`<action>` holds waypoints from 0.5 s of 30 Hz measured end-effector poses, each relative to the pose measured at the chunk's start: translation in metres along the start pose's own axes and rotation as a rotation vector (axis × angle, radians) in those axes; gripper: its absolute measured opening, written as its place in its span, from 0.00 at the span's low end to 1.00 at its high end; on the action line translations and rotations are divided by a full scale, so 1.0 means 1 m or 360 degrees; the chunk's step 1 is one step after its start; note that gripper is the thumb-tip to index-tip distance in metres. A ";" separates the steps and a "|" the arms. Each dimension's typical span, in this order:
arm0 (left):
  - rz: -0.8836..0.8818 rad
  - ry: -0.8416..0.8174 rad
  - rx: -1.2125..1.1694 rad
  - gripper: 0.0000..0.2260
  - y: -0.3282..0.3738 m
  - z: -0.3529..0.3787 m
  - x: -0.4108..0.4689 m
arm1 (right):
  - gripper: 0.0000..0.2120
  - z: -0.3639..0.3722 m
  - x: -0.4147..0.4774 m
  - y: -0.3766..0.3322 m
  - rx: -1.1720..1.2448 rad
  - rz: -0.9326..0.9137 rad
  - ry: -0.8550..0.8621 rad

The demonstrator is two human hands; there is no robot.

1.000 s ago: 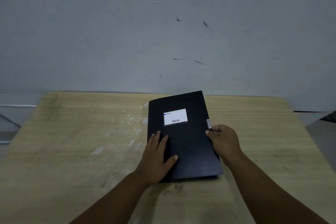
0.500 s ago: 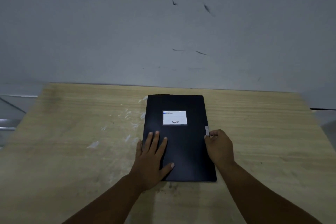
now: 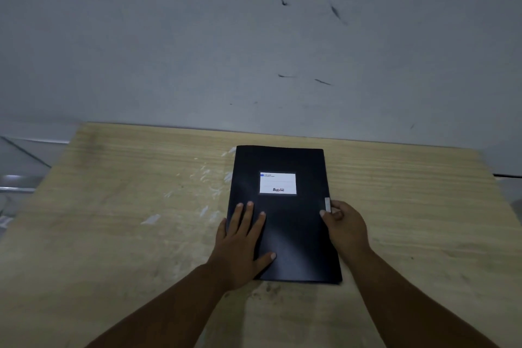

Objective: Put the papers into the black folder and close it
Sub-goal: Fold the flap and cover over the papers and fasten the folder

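Black folder [image 3: 293, 234]: closed, lying flat on the wooden table, cover up; this is the landmark for every line below.
Left hand [image 3: 240, 243]: spread flat, palm down, on the folder's near-left part; fingers fanned toward the far edge, thumb stretched out across the cover toward the middle; the heel of the hand hangs over the folder's left edge.
Right hand [image 3: 346, 230]: curled at the folder's right edge, about halfway along it; thumb and forefinger are pinching at the small grey tab.
Grey tab [image 3: 327, 204]: sits on the folder's right edge, just beyond the right hand's fingertips.
White label [image 3: 278, 183]: on the cover's far half, centred, with small print and a dark logo; too fine to read surely.
Papers: not visible; the cover hides whatever is inside.
Wooden table [image 3: 127, 234]: pale grain, with white scuffs and flecks left of the folder and dark smudges just near its near edge.
Wall [image 3: 197, 51]: grey, beyond the folder's far edge, with a few dark marks.
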State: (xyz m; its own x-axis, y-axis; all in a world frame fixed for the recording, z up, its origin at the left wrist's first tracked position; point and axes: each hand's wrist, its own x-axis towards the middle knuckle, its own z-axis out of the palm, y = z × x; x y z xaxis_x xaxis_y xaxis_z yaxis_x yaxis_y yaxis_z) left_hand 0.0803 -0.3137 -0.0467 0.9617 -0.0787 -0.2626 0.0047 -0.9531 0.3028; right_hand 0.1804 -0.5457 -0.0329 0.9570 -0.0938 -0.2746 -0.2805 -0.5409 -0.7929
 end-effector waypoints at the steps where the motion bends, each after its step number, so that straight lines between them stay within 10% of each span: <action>1: 0.0001 0.0011 -0.0016 0.39 0.000 0.000 0.000 | 0.13 -0.001 -0.003 0.003 -0.0009 0.0005 -0.0012; 15: -0.0333 0.0281 -0.0665 0.43 -0.050 -0.025 -0.022 | 0.19 0.050 -0.055 -0.025 0.0180 0.0024 -0.0142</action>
State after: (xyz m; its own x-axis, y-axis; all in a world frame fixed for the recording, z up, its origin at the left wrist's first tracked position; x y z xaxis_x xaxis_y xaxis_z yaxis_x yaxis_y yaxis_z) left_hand 0.0658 -0.2569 -0.0328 0.9600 0.1869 -0.2085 0.2770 -0.7416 0.6109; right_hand 0.1315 -0.4855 -0.0249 0.9437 -0.0240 -0.3300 -0.3061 -0.4419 -0.8432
